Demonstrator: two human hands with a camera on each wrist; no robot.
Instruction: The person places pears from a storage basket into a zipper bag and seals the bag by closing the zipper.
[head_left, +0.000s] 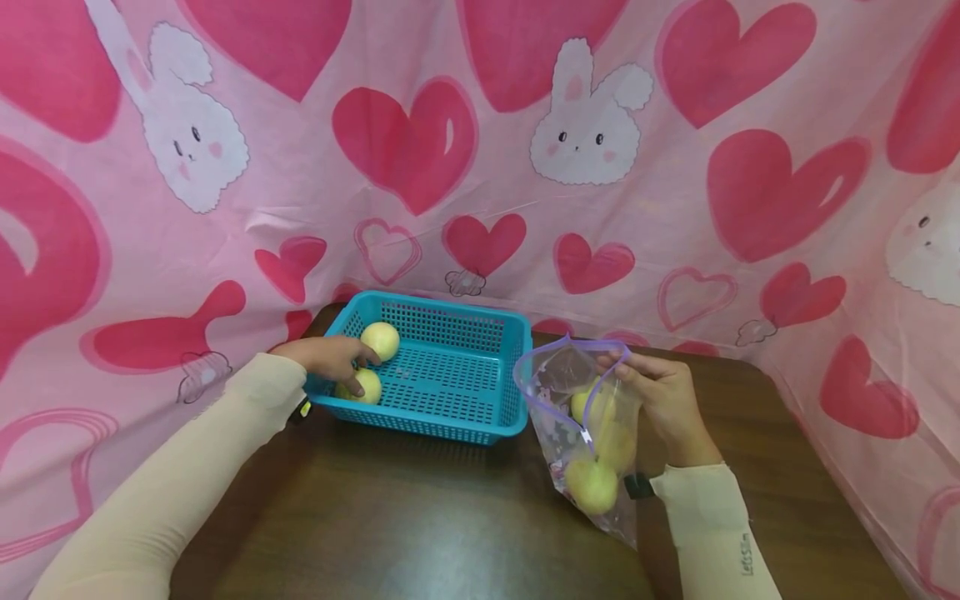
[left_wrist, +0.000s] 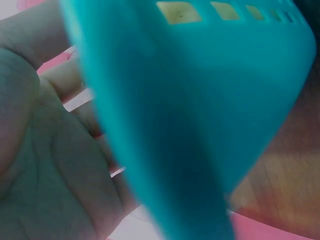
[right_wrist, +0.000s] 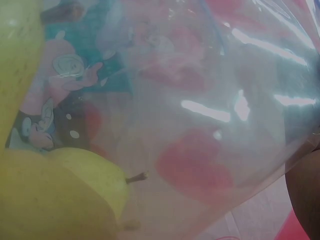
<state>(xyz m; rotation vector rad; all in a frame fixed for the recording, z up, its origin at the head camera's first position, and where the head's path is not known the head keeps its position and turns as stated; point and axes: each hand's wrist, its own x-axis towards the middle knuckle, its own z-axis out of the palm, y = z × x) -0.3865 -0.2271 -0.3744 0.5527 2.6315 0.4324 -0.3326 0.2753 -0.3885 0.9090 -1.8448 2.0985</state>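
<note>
In the head view my left hand reaches over the left rim of a blue plastic basket, fingers spread over a yellow pear. A second yellow pear lies just beyond the fingertips. The left wrist view has the palm beside the basket wall, which hides the fingertips. My right hand pinches the top edge of a clear zip bag with a purple rim, holding its mouth open. Several yellow pears sit inside; the right wrist view shows one pear with its stem through the plastic.
A dark brown wooden table carries the basket. Pink cloth with hearts and rabbits hangs close behind the table and along its sides. The white zip slider hangs at the bag's near edge.
</note>
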